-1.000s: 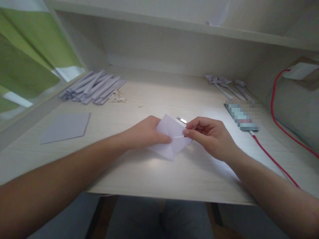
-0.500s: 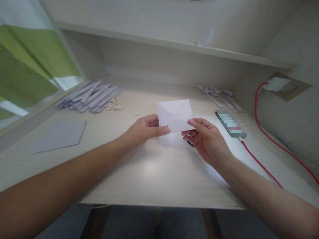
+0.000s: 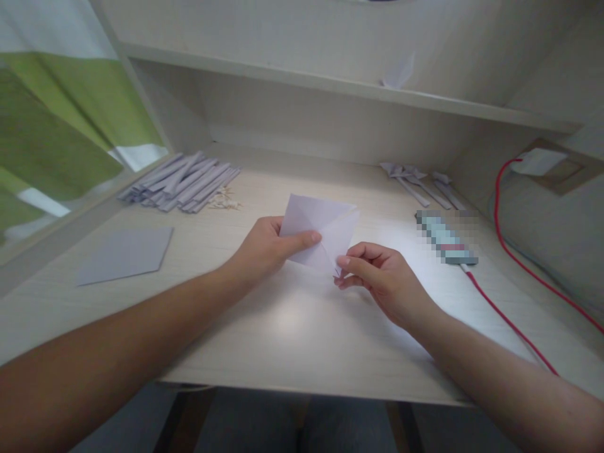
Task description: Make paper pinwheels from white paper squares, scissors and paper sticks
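Fingers, left hand (image 3: pixel 278 242): closed on the paper (image 3: pixel 314 214), thumb across its face, apparently to steady it.
Fingers, right hand (image 3: pixel 387 274): nearly together, pinching its near right corner, seemingly for fine control.
Desk (image 3: pixel 264 346): pale, wood-grained, with a bright glare; a shelf (image 3: pixel 283 73) spans the back.
Curtain (image 3: pixel 61 119): green and white, left.
Rolls (image 3: pixel 182 182): heaped far left, perhaps out of the hands' way.
Sheet (image 3: pixel 127 255): flat, left.
Paper: creased, raised above mid-desk.
Phone (image 3: pixel 443 239): right, red cable (image 3: pixel 500 313) attached.
Bits (image 3: pixel 223 200): beside the rolls, too small to name.

Paper (image 3: pixel 333 220) white; curtain (image 3: pixel 85 94) banded green, white; cable (image 3: pixel 497 202) red.
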The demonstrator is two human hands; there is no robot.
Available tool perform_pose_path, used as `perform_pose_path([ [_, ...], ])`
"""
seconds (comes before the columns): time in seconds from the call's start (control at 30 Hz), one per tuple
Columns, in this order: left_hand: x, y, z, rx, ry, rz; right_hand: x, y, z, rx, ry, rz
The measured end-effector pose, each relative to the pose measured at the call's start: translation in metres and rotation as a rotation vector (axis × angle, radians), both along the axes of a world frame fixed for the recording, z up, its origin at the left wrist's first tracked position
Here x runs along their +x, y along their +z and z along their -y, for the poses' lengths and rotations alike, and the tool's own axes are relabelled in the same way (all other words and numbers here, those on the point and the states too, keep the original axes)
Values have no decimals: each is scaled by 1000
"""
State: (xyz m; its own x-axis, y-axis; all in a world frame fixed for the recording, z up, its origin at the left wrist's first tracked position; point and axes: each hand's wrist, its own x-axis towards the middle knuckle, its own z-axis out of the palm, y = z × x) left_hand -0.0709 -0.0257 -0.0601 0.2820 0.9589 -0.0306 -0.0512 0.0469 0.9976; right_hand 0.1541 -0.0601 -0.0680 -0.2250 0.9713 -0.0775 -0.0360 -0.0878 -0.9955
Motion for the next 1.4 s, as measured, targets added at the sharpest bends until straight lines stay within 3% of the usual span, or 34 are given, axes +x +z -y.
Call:
perform_pose_path([
  [0.13, 0, 2, 1, -3, 48, -39, 0, -1, 5, 140, 16, 25],
  [0.23, 1, 6, 3, -28, 53, -21, 1, -2, 11, 380, -11, 33],
  [0.37, 2, 10, 4, -60, 31, 24, 5, -4, 15, 687, 17, 313],
  [0.47, 2, 10, 5, -65, 8, 45, 6, -3, 14, 788, 6, 428],
  [0.83, 1, 6, 5, -65, -32, 32, 6, 2, 13, 815, 28, 464],
  [1.4, 1, 4, 7, -37, -20, -9, 6, 0, 14, 541, -43, 402],
])
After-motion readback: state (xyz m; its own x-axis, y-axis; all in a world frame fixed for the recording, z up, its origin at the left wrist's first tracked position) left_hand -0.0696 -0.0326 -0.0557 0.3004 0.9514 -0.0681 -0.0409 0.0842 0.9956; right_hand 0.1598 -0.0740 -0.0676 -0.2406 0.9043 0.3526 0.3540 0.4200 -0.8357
